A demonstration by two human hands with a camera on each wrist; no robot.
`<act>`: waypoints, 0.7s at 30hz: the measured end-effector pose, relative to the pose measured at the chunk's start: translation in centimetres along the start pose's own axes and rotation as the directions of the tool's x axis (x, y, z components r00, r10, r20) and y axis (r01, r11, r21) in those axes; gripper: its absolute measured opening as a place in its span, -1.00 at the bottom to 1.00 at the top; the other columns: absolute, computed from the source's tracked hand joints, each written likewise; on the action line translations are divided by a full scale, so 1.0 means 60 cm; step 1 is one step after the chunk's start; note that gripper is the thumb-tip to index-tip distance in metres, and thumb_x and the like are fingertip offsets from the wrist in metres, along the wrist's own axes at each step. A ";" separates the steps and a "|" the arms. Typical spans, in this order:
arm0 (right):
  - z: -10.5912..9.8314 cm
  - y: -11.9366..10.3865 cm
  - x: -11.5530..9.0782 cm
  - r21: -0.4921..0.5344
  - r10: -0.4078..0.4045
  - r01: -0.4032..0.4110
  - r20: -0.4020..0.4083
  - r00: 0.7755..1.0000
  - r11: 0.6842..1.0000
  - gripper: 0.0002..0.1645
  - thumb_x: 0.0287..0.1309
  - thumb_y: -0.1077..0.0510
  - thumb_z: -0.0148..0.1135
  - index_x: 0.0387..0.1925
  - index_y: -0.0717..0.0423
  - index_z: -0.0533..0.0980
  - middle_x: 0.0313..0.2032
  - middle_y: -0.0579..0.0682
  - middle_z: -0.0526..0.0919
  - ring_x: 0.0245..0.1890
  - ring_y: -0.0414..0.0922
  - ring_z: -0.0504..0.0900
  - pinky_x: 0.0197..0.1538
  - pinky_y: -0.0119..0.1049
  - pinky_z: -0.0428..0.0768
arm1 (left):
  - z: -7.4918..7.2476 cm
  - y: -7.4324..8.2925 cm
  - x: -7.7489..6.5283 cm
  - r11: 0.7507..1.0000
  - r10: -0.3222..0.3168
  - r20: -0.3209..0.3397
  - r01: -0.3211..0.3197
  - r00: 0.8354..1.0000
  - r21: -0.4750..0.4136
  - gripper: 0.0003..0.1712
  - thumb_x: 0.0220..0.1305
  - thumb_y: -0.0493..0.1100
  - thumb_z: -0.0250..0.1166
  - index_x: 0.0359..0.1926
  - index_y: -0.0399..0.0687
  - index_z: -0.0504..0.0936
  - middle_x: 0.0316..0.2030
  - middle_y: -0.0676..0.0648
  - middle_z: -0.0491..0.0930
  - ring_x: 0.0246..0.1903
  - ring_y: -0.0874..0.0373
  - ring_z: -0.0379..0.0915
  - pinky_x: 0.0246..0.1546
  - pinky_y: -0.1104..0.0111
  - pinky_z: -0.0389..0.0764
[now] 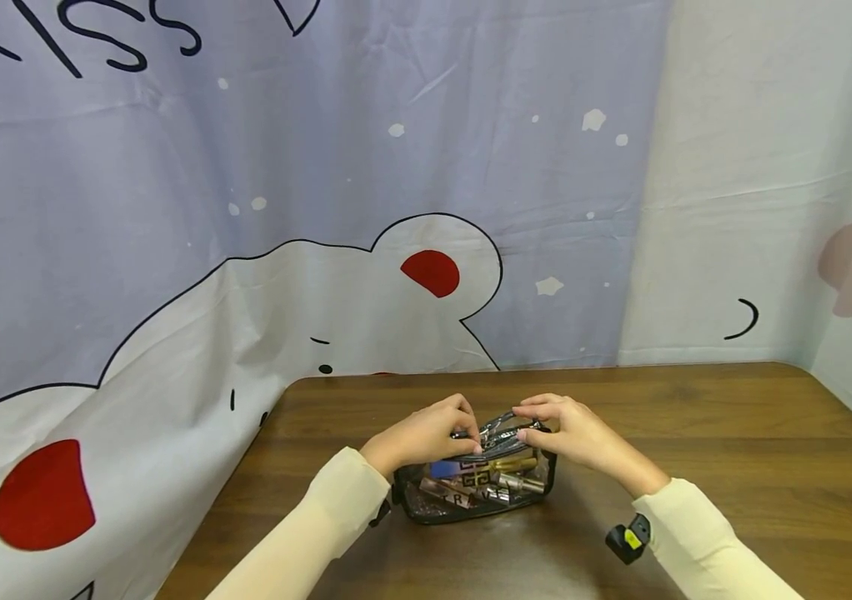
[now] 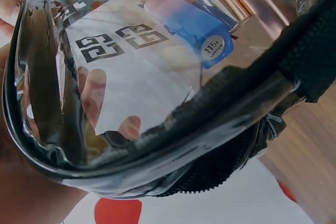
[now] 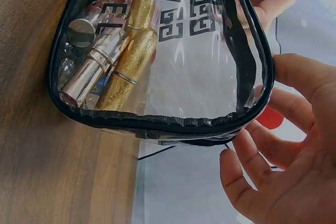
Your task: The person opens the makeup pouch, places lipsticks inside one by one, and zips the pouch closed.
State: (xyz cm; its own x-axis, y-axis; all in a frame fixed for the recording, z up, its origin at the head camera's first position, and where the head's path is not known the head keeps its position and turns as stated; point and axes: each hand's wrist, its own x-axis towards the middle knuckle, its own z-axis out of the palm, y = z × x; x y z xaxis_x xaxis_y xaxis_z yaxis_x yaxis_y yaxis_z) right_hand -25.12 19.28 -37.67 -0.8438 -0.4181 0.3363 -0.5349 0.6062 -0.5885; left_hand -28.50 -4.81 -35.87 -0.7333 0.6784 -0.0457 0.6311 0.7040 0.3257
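A clear cosmetic bag with black trim and the printed word TRAVEL stands on the table, several make-up items inside. Through its wall show a gold glitter tube, a silver tube and a blue-and-pink lipstick labelled 115. My left hand pinches the bag's top edge at the left, fingers bent over it. At the right top corner, my right hand holds the rim between thumb and index finger, its other fingers loosely bent. The zipper shows in the left wrist view; how far it is unzipped, I cannot tell.
The brown wooden table extends around the bag, more of it to the right. Behind it hangs a printed cloth with bear drawings, reaching down to the table's back edge.
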 end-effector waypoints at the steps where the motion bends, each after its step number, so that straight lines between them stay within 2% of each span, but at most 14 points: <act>1: 0.001 0.000 0.000 -0.001 0.001 -0.001 0.000 1.000 1.000 -0.57 0.19 0.09 0.28 0.05 0.23 0.58 0.06 0.23 0.59 0.07 0.19 0.54 0.01 0.04 0.53 | 0.000 0.000 0.000 1.000 -0.006 0.004 0.006 1.000 0.002 -0.90 0.28 0.02 0.27 -0.31 0.21 0.69 -0.06 0.10 0.43 -0.08 0.22 0.47 -0.06 0.34 0.54; 10: 0.002 -0.001 0.003 -0.011 -0.017 0.017 -0.008 1.000 1.000 -0.55 0.18 0.09 0.30 0.04 0.26 0.58 0.04 0.23 0.61 0.07 0.19 0.55 0.04 0.05 0.52 | 0.003 0.003 0.000 0.998 -0.028 0.001 0.028 1.000 0.056 -0.83 0.29 0.01 0.27 -0.22 0.14 0.75 0.01 0.06 0.46 0.00 0.20 0.44 -0.04 0.29 0.54; 15: 0.004 -0.001 0.004 -0.008 -0.018 0.018 -0.010 1.000 1.000 -0.55 0.16 0.11 0.32 0.04 0.29 0.58 0.03 0.23 0.61 0.06 0.18 0.55 0.04 0.05 0.52 | 0.005 0.008 -0.001 0.995 -0.071 0.060 0.066 0.996 0.077 -0.74 0.34 0.02 0.20 -0.12 0.09 0.75 0.09 0.00 0.47 0.09 0.13 0.42 0.04 0.13 0.51; 21: 0.005 0.000 0.005 -0.018 -0.014 0.014 -0.018 1.000 1.000 -0.54 0.14 0.13 0.33 0.03 0.31 0.57 0.01 0.22 0.61 0.03 0.16 0.56 0.02 0.02 0.53 | 0.003 0.006 -0.002 0.992 -0.104 0.133 0.093 0.986 0.081 -0.67 0.41 0.03 0.10 0.06 0.15 0.67 0.28 -0.07 0.33 0.29 0.05 0.23 0.17 -0.14 0.35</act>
State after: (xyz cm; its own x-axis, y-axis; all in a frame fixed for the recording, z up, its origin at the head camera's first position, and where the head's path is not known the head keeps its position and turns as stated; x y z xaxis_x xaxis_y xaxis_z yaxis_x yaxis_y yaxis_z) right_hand -25.35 18.93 -37.78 -0.8370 -0.4141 0.3578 -0.5470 0.6125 -0.5707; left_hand -28.10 -4.60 -35.92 -0.7547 0.6236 -0.2040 0.5783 0.7791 0.2422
